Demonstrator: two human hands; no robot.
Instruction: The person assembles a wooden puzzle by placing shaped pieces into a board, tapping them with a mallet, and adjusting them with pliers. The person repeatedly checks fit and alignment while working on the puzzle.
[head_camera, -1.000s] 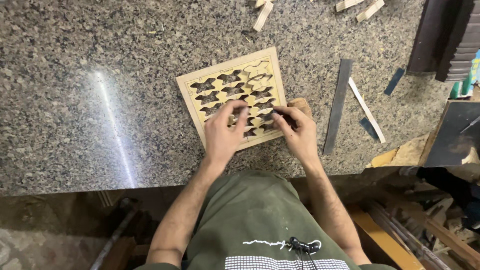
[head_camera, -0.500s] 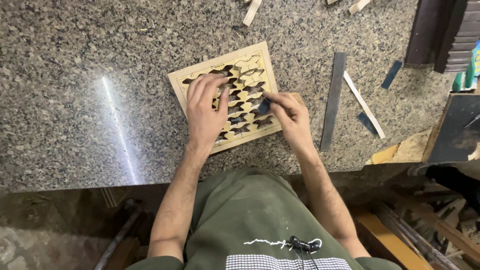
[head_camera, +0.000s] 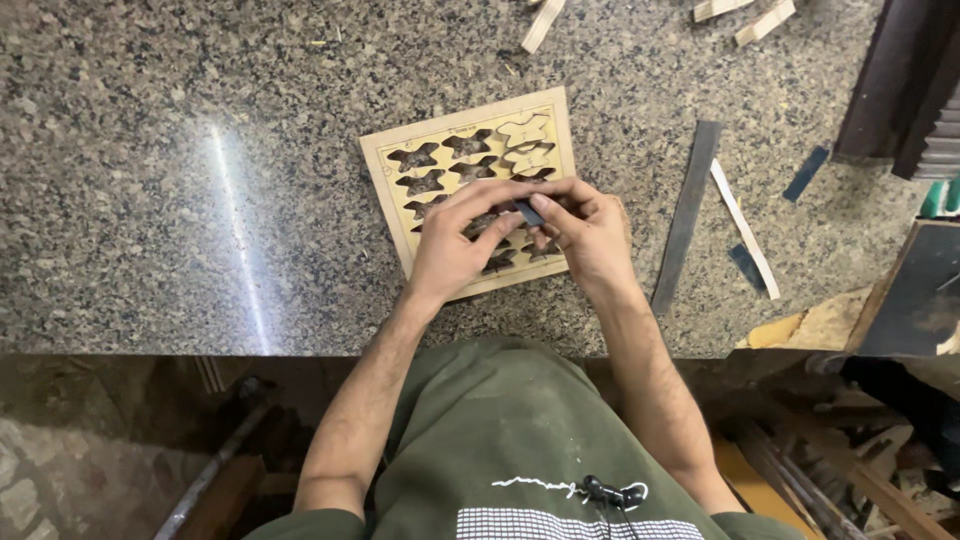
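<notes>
Wooden panel (head_camera: 470, 150) shifted; hands now meet centrally.

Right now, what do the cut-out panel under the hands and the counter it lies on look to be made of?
The square panel looks like thin pale wood or plywood, unfinished and matte, with dark-edged cut-out shapes, possibly burnt by cutting. The counter looks like polished speckled granite: grey-brown grain with a bright streak of reflected light. The small dark piece pinched between the left hand and right hand is too hidden to judge.
</notes>
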